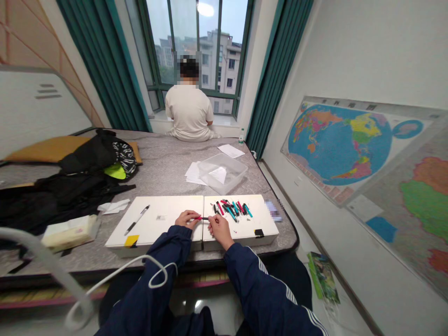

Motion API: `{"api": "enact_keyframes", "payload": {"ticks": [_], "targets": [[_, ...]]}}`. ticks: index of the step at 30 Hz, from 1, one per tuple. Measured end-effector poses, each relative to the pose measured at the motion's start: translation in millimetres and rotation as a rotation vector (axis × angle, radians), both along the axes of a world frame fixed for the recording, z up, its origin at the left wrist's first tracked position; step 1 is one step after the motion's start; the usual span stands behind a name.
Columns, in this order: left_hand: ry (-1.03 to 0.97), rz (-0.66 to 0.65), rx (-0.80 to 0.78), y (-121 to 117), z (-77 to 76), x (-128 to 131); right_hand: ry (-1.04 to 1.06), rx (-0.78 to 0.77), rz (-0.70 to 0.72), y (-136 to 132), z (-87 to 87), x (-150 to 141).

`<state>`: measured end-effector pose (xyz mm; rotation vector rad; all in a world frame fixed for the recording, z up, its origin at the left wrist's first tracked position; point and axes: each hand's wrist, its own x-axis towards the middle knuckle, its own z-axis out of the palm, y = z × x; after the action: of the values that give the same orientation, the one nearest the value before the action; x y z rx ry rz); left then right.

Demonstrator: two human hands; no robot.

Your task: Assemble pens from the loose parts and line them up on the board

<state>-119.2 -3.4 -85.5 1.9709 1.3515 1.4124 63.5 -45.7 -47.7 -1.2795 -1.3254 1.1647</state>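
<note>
Pen (204,218) pinched in my left hand (188,219) and right hand (219,229), running left-right, red end left, over the white boxes' (175,204) seam, decent room left.

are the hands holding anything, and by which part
A pen: the left hand holds its red end, the right hand its black end.
</note>
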Motion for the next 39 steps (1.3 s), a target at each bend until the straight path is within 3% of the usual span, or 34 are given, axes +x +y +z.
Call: {"api": "enact_keyframes", "payload": {"ticks": [7, 14, 39], "targets": [[-0.078, 0.056, 0.058, 0.7, -4.2, 1.8, -0.128, 0.113, 0.026, -1.7, -2.2, 0.3], [-0.113, 0.057, 0.001, -7.7, 7.4, 6.7, -0.370, 0.185, -0.021, -2.4, -0.7, 0.6], [-0.082, 0.041, -0.018, -12.1, 13.7, 7.2, -0.358, 0.186, 0.025, -4.1, -0.6, -0.6]]}}
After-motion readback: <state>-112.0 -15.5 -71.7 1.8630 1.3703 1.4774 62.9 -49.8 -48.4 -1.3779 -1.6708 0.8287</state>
